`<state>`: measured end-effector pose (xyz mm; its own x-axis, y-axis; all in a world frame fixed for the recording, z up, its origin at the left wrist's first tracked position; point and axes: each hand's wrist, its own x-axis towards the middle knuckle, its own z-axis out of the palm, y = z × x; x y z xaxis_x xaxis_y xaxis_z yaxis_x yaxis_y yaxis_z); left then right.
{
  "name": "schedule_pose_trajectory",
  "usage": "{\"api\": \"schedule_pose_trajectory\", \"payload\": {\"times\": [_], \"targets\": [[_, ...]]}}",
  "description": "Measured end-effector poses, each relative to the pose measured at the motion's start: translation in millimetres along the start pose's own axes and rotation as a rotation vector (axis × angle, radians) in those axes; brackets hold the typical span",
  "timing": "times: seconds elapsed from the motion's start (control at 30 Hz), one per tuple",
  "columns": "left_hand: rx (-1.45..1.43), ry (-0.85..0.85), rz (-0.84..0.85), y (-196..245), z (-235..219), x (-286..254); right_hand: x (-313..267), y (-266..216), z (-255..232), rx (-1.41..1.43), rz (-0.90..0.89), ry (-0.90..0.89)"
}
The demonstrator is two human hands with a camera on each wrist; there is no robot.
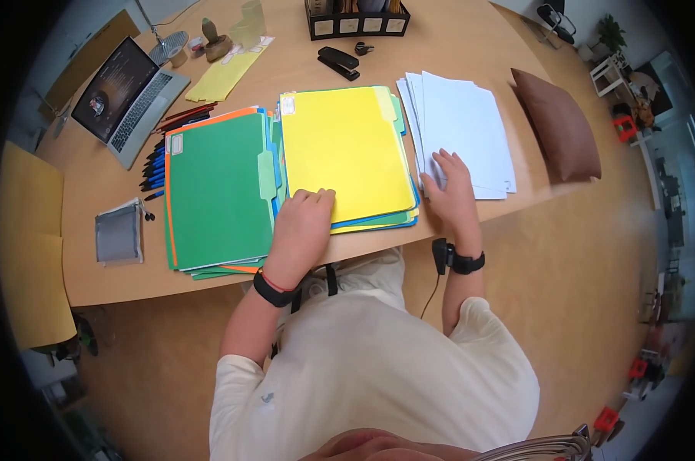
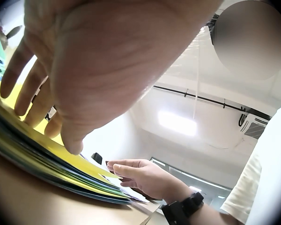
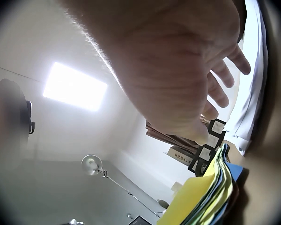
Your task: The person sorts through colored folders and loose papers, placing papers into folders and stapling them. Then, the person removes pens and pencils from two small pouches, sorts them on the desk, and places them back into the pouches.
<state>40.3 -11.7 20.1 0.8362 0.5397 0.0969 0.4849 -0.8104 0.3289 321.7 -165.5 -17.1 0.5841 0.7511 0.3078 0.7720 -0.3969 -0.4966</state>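
My left hand [image 1: 300, 229] rests on the lower left corner of a yellow folder [image 1: 347, 146], the top one of a stack with blue, green and yellow edges. In the left wrist view its fingers reach down loosely to the yellow surface and hold nothing. My right hand [image 1: 452, 192] is at the lower left part of a spread pile of white paper sheets [image 1: 470, 123]. Its fingers are spread and relaxed over the sheets [image 3: 253, 70]. Left of the yellow folder lies another stack, topped by a green folder [image 1: 217, 184] with orange edges below.
A laptop [image 1: 132, 100], pens [image 1: 155, 170] and a grey pouch [image 1: 118, 233] lie on the left. Behind the folders are a black stapler [image 1: 338, 63], keys [image 1: 363, 48] and a black file organizer [image 1: 358, 26]. A brown cushion [image 1: 559, 127] sits at the table's right edge.
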Motion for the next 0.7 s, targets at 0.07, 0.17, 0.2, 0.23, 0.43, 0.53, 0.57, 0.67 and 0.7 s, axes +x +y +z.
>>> {"api": "schedule_pose_trajectory", "payload": {"times": [0.07,0.17,0.2,0.23,0.43,0.53,0.57,0.67,0.7], "targets": [[-0.020,0.087,0.059,5,0,-2,0,-1,3,-0.039,0.015,-0.017],[-0.034,0.096,0.096,9,-8,-7,0,0,8,-0.081,0.013,-0.031],[-0.036,0.080,0.099,10,-11,-7,0,1,10,-0.081,0.002,-0.019],[-0.040,0.068,0.100,9,-11,-8,1,2,12,-0.082,-0.010,-0.007],[0.067,0.001,0.083,9,2,-12,0,0,14,-0.043,0.001,0.058],[0.068,0.107,0.152,19,1,-17,0,1,16,-0.030,-0.022,0.098],[0.079,0.099,0.163,21,-1,-18,1,0,16,-0.026,-0.014,0.092],[0.105,0.120,0.202,17,6,-20,3,-1,16,-0.004,0.005,0.078],[0.111,0.134,0.218,15,9,-20,3,2,19,0.007,0.012,0.077]]}}
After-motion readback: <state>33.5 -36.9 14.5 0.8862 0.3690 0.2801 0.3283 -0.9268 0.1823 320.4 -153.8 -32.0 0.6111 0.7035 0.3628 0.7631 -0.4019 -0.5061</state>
